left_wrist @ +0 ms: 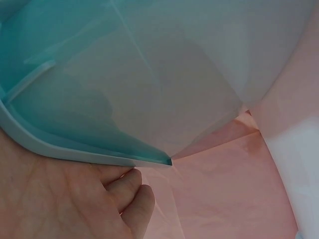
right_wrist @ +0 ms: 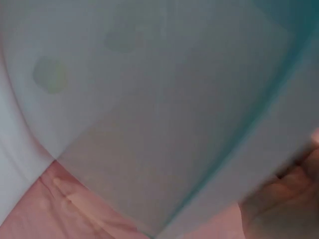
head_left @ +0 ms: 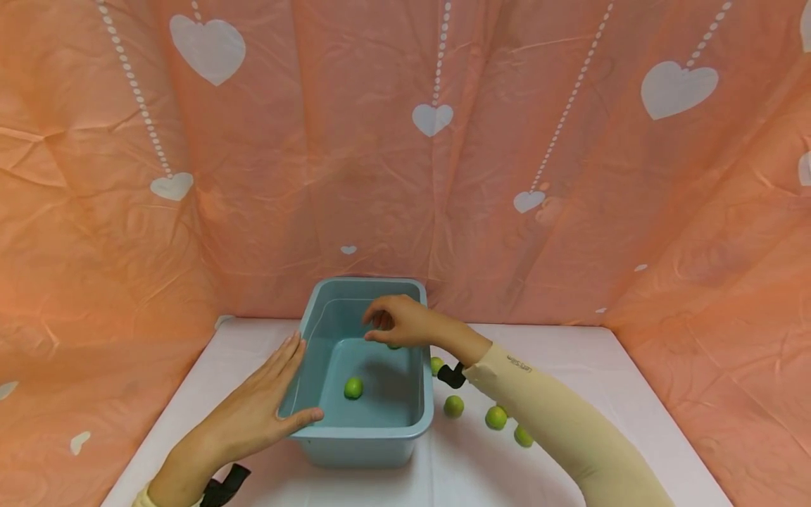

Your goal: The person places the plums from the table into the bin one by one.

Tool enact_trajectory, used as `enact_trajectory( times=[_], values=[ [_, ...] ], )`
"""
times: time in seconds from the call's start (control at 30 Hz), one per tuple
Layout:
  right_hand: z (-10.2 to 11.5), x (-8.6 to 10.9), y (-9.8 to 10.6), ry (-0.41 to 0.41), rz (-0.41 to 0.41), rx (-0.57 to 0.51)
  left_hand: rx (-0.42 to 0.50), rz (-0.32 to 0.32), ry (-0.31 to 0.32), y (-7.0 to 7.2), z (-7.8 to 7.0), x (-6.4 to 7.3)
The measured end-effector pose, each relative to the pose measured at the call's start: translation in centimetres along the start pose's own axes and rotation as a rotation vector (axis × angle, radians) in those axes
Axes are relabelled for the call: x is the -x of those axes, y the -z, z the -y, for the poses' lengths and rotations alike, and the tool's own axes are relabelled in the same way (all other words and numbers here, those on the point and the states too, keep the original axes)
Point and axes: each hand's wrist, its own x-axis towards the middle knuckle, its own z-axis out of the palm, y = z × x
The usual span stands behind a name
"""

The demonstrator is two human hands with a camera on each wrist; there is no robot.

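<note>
Resting the left hand (head_left: pixel 260 401) with straight fingers along the blue bin's (head_left: pixel 361 432) left rim, laying its thumb over the near corner. Seeing one green fruit (head_left: pixel 353 388) lying on the bin floor. Hanging the right hand (head_left: pixel 405 320) over the bin's right side with loosely curved fingers and parted thumb, gripping nothing visible, partly hiding a second fruit (head_left: pixel 394 346) just below. Seeing more fruits (head_left: pixel 453 406) lying on the white table (head_left: pixel 570 352) right of the bin.
</note>
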Motion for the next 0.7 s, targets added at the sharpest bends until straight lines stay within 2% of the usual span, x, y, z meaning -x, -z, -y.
enact_trajectory(
  times=[0.33, 0.5, 0.7],
  values=[
    [0.0, 2.0, 1.3, 0.029, -0.075, -0.025, 0.001, 0.004, 0.003, 0.0, 0.1, 0.1],
    [-0.3, 3.4, 1.8, 0.02, -0.099, -0.022, -0.001, -0.001, -0.006, 0.1, 0.1, 0.1],
    [-0.9, 4.9, 2.3, -0.013, -0.12, -0.07, -0.016, -0.006, -0.014, 0.2, 0.1, 0.1]
  ],
)
